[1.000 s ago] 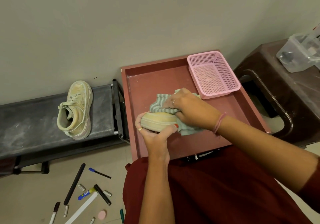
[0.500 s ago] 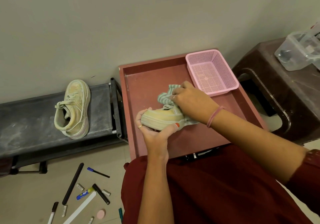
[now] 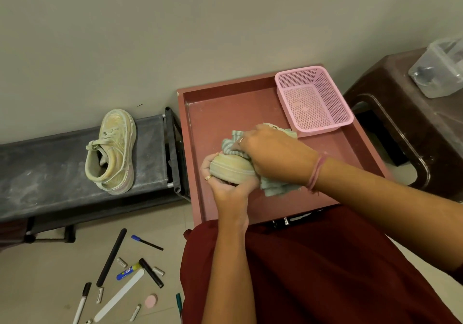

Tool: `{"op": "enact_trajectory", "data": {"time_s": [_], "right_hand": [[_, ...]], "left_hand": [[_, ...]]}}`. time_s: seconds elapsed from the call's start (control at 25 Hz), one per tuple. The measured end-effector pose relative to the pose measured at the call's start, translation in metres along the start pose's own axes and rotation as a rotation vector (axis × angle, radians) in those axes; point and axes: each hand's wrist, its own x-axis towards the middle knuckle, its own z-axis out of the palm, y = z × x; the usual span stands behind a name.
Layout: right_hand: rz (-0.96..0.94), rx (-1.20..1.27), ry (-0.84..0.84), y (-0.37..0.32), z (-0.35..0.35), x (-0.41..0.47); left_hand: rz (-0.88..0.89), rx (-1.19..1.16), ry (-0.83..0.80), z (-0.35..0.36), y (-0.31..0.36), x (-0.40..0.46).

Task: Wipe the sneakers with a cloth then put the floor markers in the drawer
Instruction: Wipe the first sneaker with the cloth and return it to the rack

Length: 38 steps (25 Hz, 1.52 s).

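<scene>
Right now the left hand [image 3: 226,186] grips a pale sneaker [image 3: 231,168] from below, while the right hand [image 3: 273,156] clutches a striped cloth [image 3: 275,188] pressed onto the shoe's top. Both hover over the red drawer [image 3: 225,113], whose pink basket [image 3: 313,103] sits in the corner at two o'clock. At nine o'clock from the hands, the second sneaker [image 3: 112,152] lies on its side on the dark bench [image 3: 45,171]. Down at seven o'clock, floor markers [image 3: 150,272] lie scattered on the floor [image 3: 37,273] among other small items. At three o'clock stands a brown stool [image 3: 406,123] carrying a clear container [image 3: 441,71].
</scene>
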Motion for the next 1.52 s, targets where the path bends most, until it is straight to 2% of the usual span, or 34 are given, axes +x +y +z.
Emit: {"op": "enact_trajectory", "data": {"time_s": [0.08,0.2,0.24,0.4,0.6,0.76,0.96,1.08,1.16,1.28,1.4,1.52], "right_hand": [[0.008,0.012,0.042,0.007,0.006,-0.004],[0.175,-0.147,-0.013,0.023,0.016,-0.009],[0.193,-0.12,-0.018,0.022,0.013,-0.007],[0.064,0.057,0.062,0.002,0.004,-0.002],[0.225,0.025,0.058,0.032,0.021,-0.008],[0.046,0.076,0.098,0.003,0.02,-0.008],[0.242,0.074,0.132,0.037,0.03,-0.014],[0.081,0.119,0.135,0.009,0.024,-0.008],[0.056,0.183,0.172,0.005,0.025,-0.013],[0.207,0.184,0.263,0.032,0.048,-0.025],[0.343,0.283,0.275,0.016,0.054,-0.027],[0.2,0.334,0.273,-0.01,0.043,-0.036]], "left_hand": [[0.0,0.001,-0.004,-0.001,0.0,0.0],[-0.004,0.021,-0.033,0.001,0.0,-0.001],[-0.004,0.025,-0.031,0.002,0.0,-0.001],[0.001,0.002,-0.008,0.001,0.002,-0.001],[0.004,-0.017,-0.012,0.001,0.001,0.0],[-0.011,-0.036,0.013,-0.001,0.0,0.002],[-0.002,-0.015,-0.008,0.001,-0.001,0.0],[-0.008,-0.02,0.032,0.0,-0.001,0.002],[-0.013,-0.048,0.039,-0.001,-0.001,0.002],[-0.021,-0.06,0.044,-0.001,-0.002,0.003],[-0.017,-0.059,0.055,-0.002,-0.003,0.005],[-0.015,-0.023,0.048,-0.003,-0.002,0.004]]}}
